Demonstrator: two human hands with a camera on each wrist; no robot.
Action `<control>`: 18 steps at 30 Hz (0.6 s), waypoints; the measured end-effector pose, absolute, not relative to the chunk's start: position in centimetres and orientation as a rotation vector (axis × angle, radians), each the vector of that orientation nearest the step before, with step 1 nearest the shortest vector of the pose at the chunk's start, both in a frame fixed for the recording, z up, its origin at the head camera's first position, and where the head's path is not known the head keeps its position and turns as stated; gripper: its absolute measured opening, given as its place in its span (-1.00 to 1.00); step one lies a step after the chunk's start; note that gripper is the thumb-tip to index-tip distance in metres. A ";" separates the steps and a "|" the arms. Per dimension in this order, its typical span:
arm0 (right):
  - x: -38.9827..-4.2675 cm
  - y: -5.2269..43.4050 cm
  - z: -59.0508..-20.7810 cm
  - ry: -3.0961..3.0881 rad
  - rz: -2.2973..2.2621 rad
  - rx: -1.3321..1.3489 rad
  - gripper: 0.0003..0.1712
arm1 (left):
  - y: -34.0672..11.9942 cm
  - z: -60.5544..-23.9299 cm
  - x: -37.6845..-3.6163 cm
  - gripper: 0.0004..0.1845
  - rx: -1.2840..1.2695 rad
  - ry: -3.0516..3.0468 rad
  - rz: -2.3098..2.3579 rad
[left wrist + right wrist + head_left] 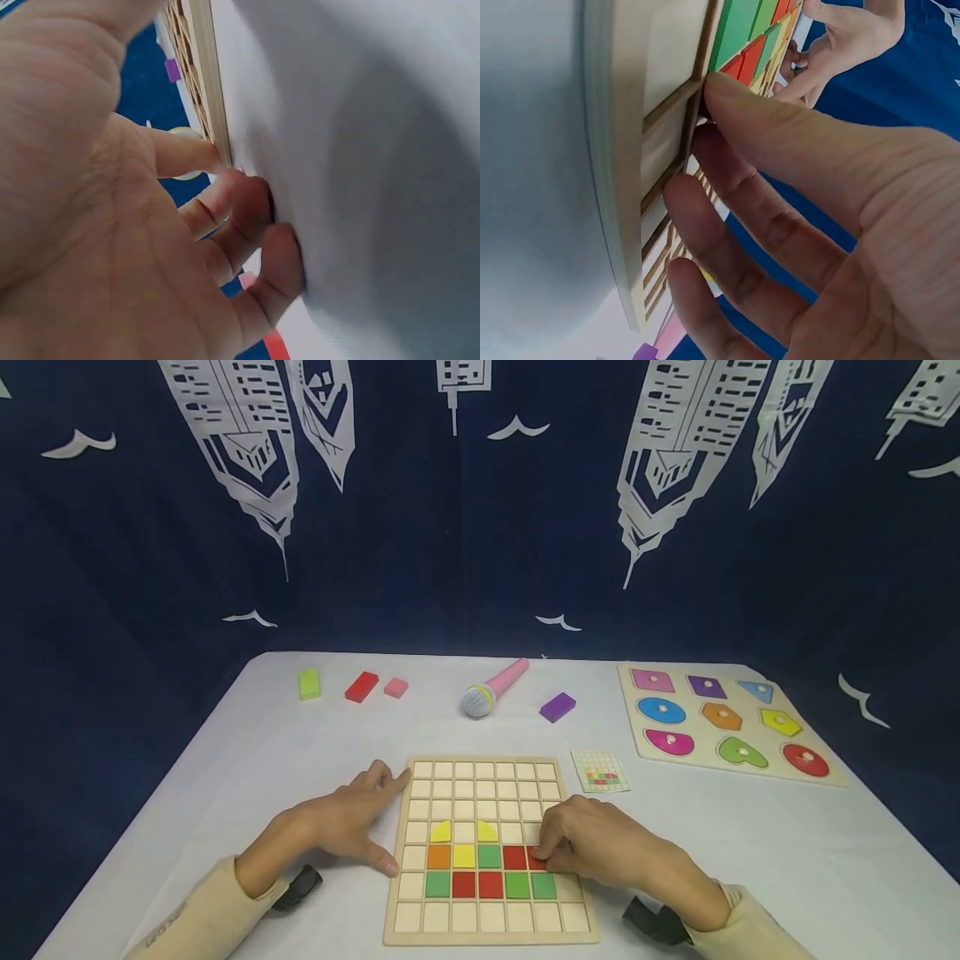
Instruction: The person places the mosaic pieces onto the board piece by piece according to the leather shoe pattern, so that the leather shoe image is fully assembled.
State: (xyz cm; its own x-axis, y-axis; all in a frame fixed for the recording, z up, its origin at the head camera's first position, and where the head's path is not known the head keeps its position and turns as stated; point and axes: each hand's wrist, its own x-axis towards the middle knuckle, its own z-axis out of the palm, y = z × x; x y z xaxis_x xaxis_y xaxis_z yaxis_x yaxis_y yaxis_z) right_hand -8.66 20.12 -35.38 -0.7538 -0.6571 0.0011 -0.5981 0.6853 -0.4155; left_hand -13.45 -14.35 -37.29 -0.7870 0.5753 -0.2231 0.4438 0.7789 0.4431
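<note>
White table (pixel 750 860) under a dark skyline curtain carries the wooden grid board (pixel 491 935). Left hand (pixel 341 822) lies spread, steadying the board's left edge. Right hand (pixel 600 843) pinches a red tile (pixel 536 859) at the right of the coloured rows; lowering it flat and square into its cell should seat it cleanly.

The grid board (pixel 491 852) lies near centre on the table (pixel 750 843). A card (pixel 601 771) sits just right of it, the shape puzzle (pixel 731 724) far right, a microphone (pixel 495 687) behind, blocks (pixel 362 686) far left.
</note>
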 end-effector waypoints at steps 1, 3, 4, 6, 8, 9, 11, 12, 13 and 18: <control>-8.6 20.1 -35.4 2.755 -0.596 -1.027 -0.78 | -14.2 -37.3 -13.4 0.36 0.773 2.636 0.508; -8.5 20.2 -35.4 2.778 -0.579 -1.019 -0.79 | -13.8 -37.3 -13.2 0.34 0.750 2.651 0.468; -8.5 20.3 -35.4 2.794 -0.565 -1.024 -0.79 | -13.7 -37.3 -13.2 0.33 0.740 2.656 0.452; -8.4 20.5 -35.4 2.825 -0.542 -1.037 -0.79 | -13.3 -37.2 -13.2 0.31 0.724 2.664 0.427; -8.6 20.6 -35.4 2.845 -0.529 -1.061 -0.77 | -13.1 -37.0 -13.3 0.31 0.693 2.673 0.408; -8.8 20.6 -35.4 2.846 -0.532 -1.077 -0.76 | -13.0 -36.9 -13.3 0.31 0.684 2.676 0.402; -9.1 20.8 -35.4 2.832 -0.551 -1.101 -0.74 | -12.8 -36.6 -13.5 0.31 0.674 2.680 0.400; -9.2 20.8 -35.3 2.821 -0.558 -1.112 -0.74 | -12.7 -36.5 -13.5 0.31 0.672 2.681 0.395; -9.3 20.8 -35.3 2.810 -0.567 -1.121 -0.74 | -12.7 -36.4 -13.6 0.32 0.671 2.682 0.394; -9.4 21.0 -35.2 2.775 -0.612 -1.152 -0.77 | -12.4 -35.9 -13.8 0.36 0.659 2.691 0.399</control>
